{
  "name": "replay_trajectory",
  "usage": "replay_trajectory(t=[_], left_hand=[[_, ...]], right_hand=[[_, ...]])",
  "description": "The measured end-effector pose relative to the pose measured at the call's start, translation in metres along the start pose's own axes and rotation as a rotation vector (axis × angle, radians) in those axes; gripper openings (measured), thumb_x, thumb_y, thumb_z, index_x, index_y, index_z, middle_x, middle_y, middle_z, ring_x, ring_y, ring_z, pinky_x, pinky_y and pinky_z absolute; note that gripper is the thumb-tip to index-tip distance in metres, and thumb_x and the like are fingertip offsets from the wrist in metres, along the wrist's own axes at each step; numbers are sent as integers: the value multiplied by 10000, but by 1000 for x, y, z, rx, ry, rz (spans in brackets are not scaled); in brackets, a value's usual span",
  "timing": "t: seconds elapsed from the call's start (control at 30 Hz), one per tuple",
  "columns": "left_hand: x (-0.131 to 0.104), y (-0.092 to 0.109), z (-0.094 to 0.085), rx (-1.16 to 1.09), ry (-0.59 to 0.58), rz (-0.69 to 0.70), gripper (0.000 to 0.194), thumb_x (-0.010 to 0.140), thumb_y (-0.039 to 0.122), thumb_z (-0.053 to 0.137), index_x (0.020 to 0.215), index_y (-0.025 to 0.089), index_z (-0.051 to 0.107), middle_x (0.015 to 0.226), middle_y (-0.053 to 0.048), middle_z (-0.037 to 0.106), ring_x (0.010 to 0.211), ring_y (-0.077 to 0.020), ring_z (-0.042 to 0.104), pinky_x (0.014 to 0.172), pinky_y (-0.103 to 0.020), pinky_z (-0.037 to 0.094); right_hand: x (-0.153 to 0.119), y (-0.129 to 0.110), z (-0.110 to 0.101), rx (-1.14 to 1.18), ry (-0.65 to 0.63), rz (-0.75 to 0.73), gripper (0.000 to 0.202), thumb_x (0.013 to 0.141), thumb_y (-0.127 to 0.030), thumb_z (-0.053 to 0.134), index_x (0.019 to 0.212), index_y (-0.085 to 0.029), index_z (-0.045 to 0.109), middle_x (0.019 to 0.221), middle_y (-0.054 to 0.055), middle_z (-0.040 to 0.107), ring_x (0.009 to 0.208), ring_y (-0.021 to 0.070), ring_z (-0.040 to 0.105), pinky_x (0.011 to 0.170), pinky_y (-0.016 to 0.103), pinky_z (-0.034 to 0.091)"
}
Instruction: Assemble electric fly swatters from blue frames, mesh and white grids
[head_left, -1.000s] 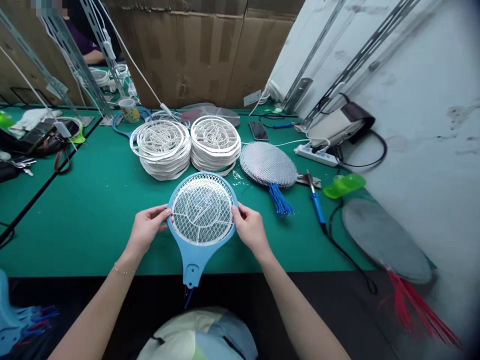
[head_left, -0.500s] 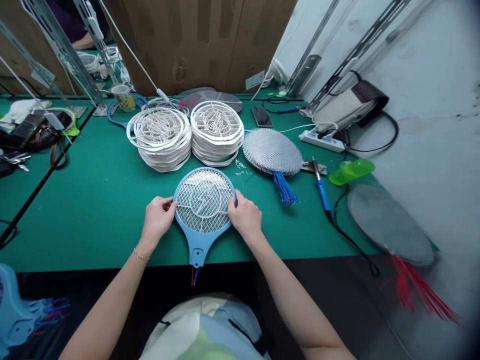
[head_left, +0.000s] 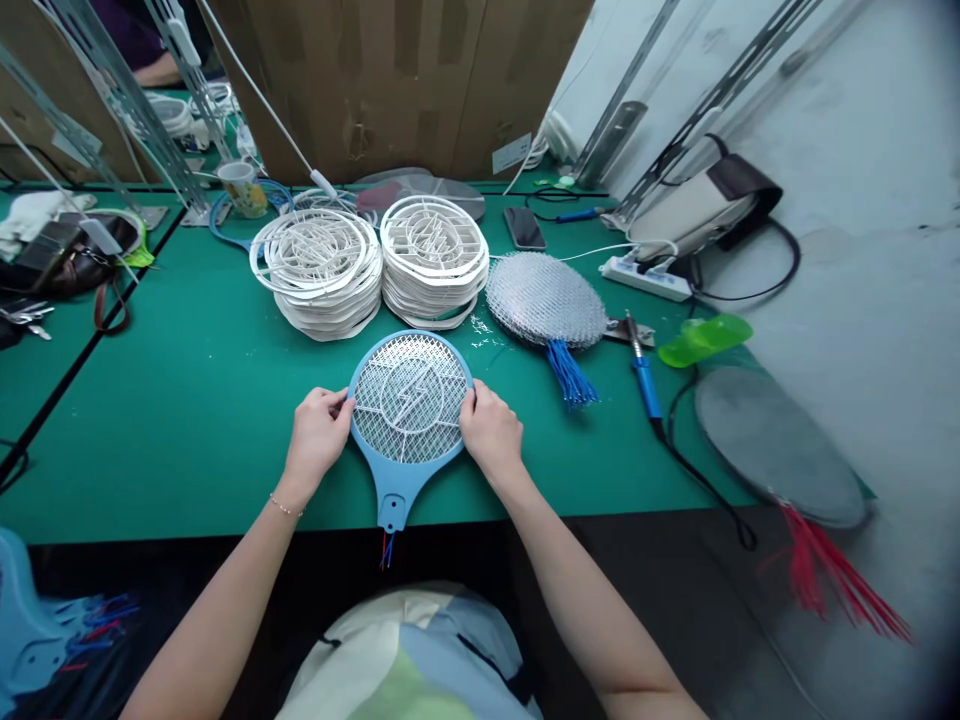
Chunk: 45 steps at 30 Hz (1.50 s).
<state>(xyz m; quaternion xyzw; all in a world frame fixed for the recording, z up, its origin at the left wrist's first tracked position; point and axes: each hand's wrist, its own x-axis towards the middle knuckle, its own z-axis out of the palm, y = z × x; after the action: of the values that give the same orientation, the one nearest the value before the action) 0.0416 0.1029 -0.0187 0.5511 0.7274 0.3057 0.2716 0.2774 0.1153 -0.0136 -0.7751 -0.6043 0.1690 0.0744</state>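
A blue bug-zapper racket head [head_left: 393, 480] lies at the front of the green table, its wire mesh and white ringed guard facing up. Red and blue wires hang from its short neck over the table edge. My left hand [head_left: 318, 440] pinches the left side of the rim between thumb and fingers. On the opposite side, my right hand [head_left: 491, 425] grips the rim the same way. Beyond the racket stand two stacks of white plastic guards [head_left: 326, 290]. To their right is a pile of metal mesh discs [head_left: 546, 300] with blue wires.
A soldering iron [head_left: 643, 385] with a black cable rests on the right, near a green plastic piece [head_left: 705, 340]. Dark mesh discs [head_left: 780, 445] with red wires overhang the right edge. A phone [head_left: 524, 229], a power strip [head_left: 645, 278] and a paper cup [head_left: 242, 190] sit farther back.
Both hands keep their hold on the racket rim, with only slight shifts of the fingers. The view has moved a little; nothing else visibly differs.
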Motion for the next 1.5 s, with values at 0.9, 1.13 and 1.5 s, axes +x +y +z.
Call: replay_trajectory(t=[0.9,1.13,1.5], left_hand=[[-25,9,40,672,-345,800,596,1055,385,309,1610,217,172,1668,-13,184,1546,-268,136,1226,-451,230],[-57,15,48,602,-282,650,576,1058,429,306,1601,245,246,1652,-7,254,1532,-278,205,1217,-474,260],[29,-2,4,97,21,172,329,936,362,577,1079,138,771,943,-89,686,805,-210,673,769,-337,558]], right_hand=[[-68,-14,52,-4,26,-534,732,1038,-565,163,1570,-235,-216,1690,77,14,1551,290,-32,1202,628,86],[-9,1,21,16,78,-286,707,1061,-491,157,1560,-170,-227,1674,102,-64,1546,261,-84,1216,606,95],[9,5,27,90,-43,-187,691,1058,-492,133,1613,-81,101,1672,126,23,1550,268,-22,1234,562,86]])
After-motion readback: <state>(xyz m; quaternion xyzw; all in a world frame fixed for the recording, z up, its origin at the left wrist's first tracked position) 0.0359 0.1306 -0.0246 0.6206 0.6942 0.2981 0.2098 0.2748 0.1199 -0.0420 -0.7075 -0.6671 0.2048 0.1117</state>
